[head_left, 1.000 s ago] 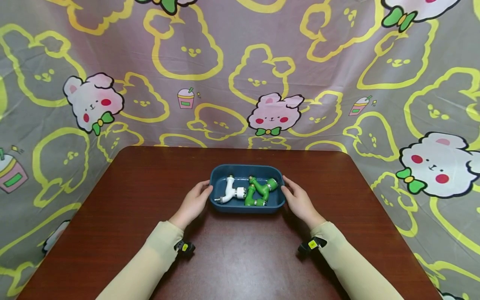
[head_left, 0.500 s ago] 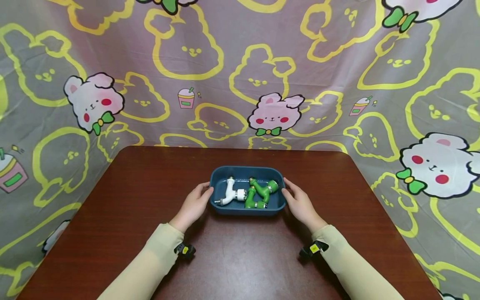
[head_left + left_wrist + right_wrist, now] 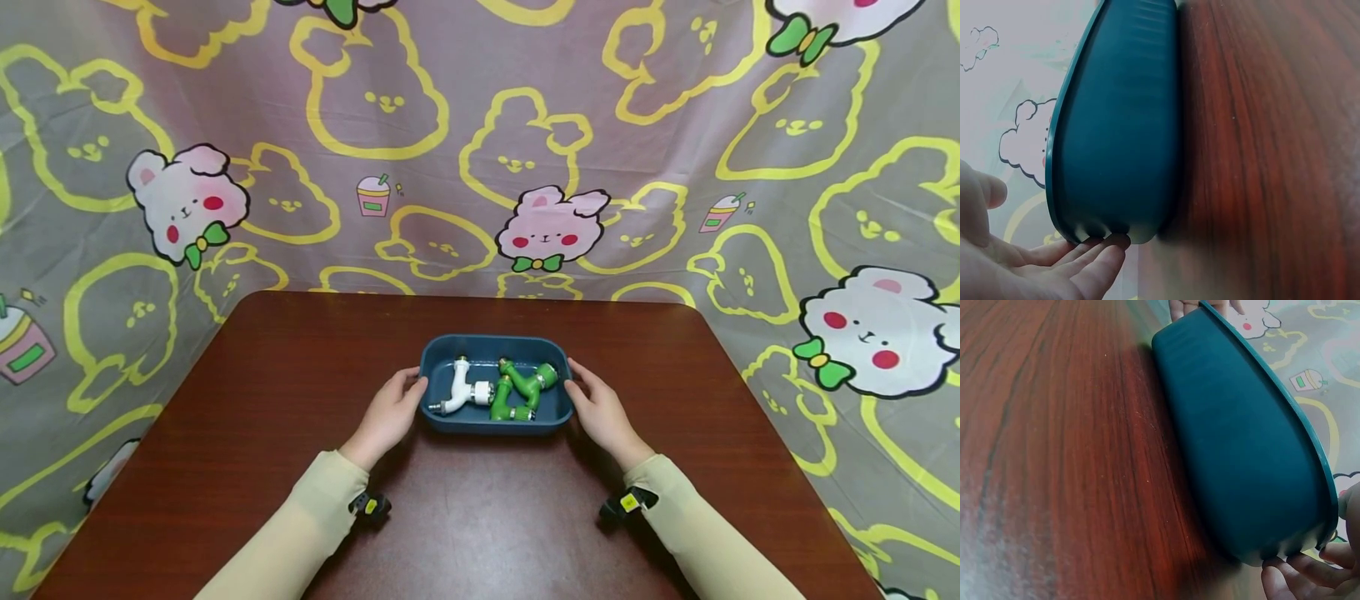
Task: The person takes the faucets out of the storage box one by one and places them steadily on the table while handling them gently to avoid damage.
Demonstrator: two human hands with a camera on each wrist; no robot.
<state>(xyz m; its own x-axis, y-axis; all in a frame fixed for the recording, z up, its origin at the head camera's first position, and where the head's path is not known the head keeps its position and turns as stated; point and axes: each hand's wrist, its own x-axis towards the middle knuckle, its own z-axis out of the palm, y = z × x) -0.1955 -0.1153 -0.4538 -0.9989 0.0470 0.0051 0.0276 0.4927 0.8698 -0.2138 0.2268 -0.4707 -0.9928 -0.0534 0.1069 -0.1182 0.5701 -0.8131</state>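
Observation:
A dark blue plastic tub (image 3: 495, 427) sits near the middle of the table, long side toward me. Inside it lie one white tap (image 3: 459, 387) at the left and two green taps, an upper one (image 3: 529, 385) and a lower one (image 3: 501, 402), at the right. My left hand (image 3: 386, 412) presses its fingertips on the tub's left end; in the left wrist view its thumb stands apart from the rim. Against the right end rest the fingertips of my right hand (image 3: 606, 417). Both hands' fingers (image 3: 1100, 269) look extended rather than curled round the wall.
The reddish-brown wooden table (image 3: 300, 350) reaches back to a hanging cloth (image 3: 450, 167) printed with cartoon rabbits, which also encloses both sides. Black straps with small devices (image 3: 369, 505) sit at the wrists.
The tub has shifted slightly toward me with the taps inside it. Both hands have come back with it, keeping their places at its two ends.

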